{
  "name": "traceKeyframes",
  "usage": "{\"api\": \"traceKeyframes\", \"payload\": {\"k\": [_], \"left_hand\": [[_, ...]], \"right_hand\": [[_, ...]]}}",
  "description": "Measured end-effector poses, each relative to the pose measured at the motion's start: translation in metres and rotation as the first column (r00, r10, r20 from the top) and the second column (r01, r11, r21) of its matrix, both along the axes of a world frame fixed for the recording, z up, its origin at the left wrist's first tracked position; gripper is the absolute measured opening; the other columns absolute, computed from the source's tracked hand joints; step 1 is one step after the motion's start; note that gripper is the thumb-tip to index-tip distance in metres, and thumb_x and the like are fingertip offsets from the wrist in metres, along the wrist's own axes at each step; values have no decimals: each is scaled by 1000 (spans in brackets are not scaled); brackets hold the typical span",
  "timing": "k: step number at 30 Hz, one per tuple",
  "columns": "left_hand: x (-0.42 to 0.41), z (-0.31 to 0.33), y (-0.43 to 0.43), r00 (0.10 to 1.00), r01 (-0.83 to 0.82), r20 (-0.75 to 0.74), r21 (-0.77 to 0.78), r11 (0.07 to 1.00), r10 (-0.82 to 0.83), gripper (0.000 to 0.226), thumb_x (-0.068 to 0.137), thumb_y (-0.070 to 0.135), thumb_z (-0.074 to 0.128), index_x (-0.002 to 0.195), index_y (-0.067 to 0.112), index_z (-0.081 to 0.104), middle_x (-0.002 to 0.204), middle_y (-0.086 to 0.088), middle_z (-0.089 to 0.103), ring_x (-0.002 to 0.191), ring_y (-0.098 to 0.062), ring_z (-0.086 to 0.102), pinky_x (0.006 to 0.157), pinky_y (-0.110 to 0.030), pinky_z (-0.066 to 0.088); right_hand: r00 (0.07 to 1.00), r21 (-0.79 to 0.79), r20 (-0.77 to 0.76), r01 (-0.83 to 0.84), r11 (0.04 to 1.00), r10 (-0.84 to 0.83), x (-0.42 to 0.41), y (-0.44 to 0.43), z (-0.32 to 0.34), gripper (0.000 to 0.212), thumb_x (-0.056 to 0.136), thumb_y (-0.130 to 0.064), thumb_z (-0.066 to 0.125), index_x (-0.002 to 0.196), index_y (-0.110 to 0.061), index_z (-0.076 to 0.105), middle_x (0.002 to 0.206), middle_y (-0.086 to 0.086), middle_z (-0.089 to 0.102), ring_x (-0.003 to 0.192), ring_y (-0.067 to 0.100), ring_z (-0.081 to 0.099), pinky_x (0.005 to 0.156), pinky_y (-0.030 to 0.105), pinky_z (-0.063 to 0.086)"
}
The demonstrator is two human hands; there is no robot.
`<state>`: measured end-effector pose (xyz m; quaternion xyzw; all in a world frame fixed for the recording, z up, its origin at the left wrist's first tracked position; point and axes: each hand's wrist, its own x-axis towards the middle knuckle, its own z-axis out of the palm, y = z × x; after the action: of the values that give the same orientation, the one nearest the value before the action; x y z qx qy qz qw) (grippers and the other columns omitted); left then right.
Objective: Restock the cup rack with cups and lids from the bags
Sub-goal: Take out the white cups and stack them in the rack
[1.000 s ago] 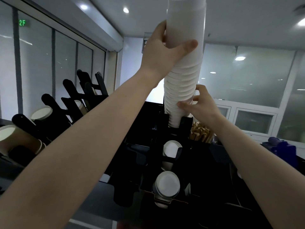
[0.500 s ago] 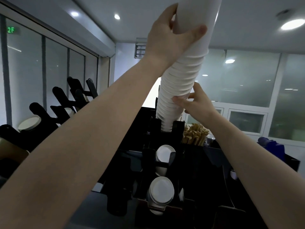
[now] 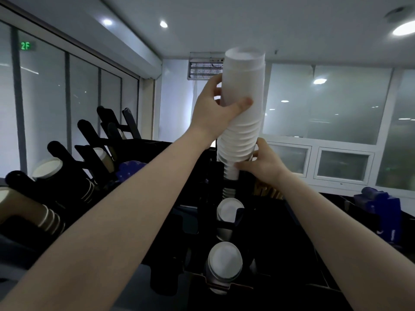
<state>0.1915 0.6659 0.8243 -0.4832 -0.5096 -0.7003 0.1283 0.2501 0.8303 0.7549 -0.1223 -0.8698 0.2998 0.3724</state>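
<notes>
Gripping stack (image 3: 244, 72): left hand (image 3: 214, 116), right hand (image 3: 263, 163); maybe racked

Both arms raised forward, left hand (image 3: 213, 114) curled high, right hand (image 3: 263, 163) curled lower.

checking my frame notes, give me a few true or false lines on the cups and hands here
1. The left hand grips the white stack near its top. True.
2. The right hand holds a lid. False: it holds the stack's lower part.
3. The stack's bottom end is in the black rack. True.
4. The brown cups lie on the right. False: they lie on the left.
</notes>
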Motion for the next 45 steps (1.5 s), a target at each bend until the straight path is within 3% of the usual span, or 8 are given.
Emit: {"api": "traceKeyframes", "payload": {"k": [6, 10, 13, 17, 25, 34, 41, 45], "left_hand": [[-2, 5, 1, 999, 33, -21, -23, 999, -34, 67, 72, 25, 82, 128, 22, 47, 115, -1, 60, 99, -16, 64, 88, -37, 54], [-9, 3, -2, 997, 34, -65, -74, 997, -39, 64, 73, 26, 81, 127, 26, 47, 110, 8, 61, 95, -7, 65, 79, -23, 55], [-21, -5, -7, 997, 35, -58, -128, 991, -43, 61, 77, 24, 77, 130, 23, 46, 109, 10, 61, 90, 3, 63, 73, -16, 52], [-30, -8, -13, 998, 25, -46, -125, 992, -31, 54, 79, 24, 75, 126, 27, 47, 106, 14, 61, 81, 12, 61, 67, -9, 47], [-34, -5, -20, 992, -85, -109, -179, 980, 66, 57, 73, 36, 75, 123, 33, 47, 108, 19, 57, 100, -7, 62, 90, -32, 51], [-33, -6, -22, 990, -100, -119, -196, 975, 78, 61, 80, 32, 73, 133, 27, 42, 108, 26, 52, 108, -9, 57, 91, -28, 47], [-28, -10, -19, 998, 15, -58, -166, 986, -25, 63, 81, 24, 73, 135, 30, 40, 117, 10, 59, 112, -8, 55, 91, -33, 49], [-16, 0, -16, 988, -30, -151, -169, 985, 4, 68, 79, 26, 75, 138, 27, 39, 121, 9, 59, 113, -8, 55, 98, -36, 47]], "right_hand": [[992, -5, -100, -74, 997, 73, 0, 0, 4, 57, 68, -25, 82, 113, -30, 47, 109, -12, 59, 102, 9, 56, 84, 30, 45], [971, -61, -173, -178, 982, 165, 8, -4, 4, 83, 66, -34, 84, 135, -28, 38, 121, -13, 56, 110, 4, 55, 93, 28, 46], [958, -51, -212, -209, 977, 194, 11, -13, 7, 74, 71, -36, 80, 132, -41, 38, 115, -23, 55, 100, -12, 56, 81, 15, 47], [971, 2, -186, -152, 988, 150, 6, -22, 12, 66, 81, -28, 73, 136, -33, 38, 112, -20, 55, 101, 5, 60, 89, 35, 49], [972, -2, -180, -152, 988, 149, -5, -21, 17, 68, 79, -19, 75, 136, -30, 40, 119, -6, 60, 102, 20, 63, 94, 49, 49], [976, 11, -162, -146, 989, 145, -10, -20, 14, 68, 82, -26, 73, 138, -31, 36, 130, -5, 56, 113, 18, 58, 98, 49, 46], [962, -17, -222, -165, 986, 157, -8, -23, 17, 66, 73, -22, 79, 128, -32, 43, 115, -7, 63, 100, 12, 64, 92, 44, 51], [948, -12, -272, -173, 985, 163, 0, -18, 20, 61, 75, -16, 79, 123, -29, 43, 107, -18, 59, 82, -8, 63, 72, 24, 52]]}}
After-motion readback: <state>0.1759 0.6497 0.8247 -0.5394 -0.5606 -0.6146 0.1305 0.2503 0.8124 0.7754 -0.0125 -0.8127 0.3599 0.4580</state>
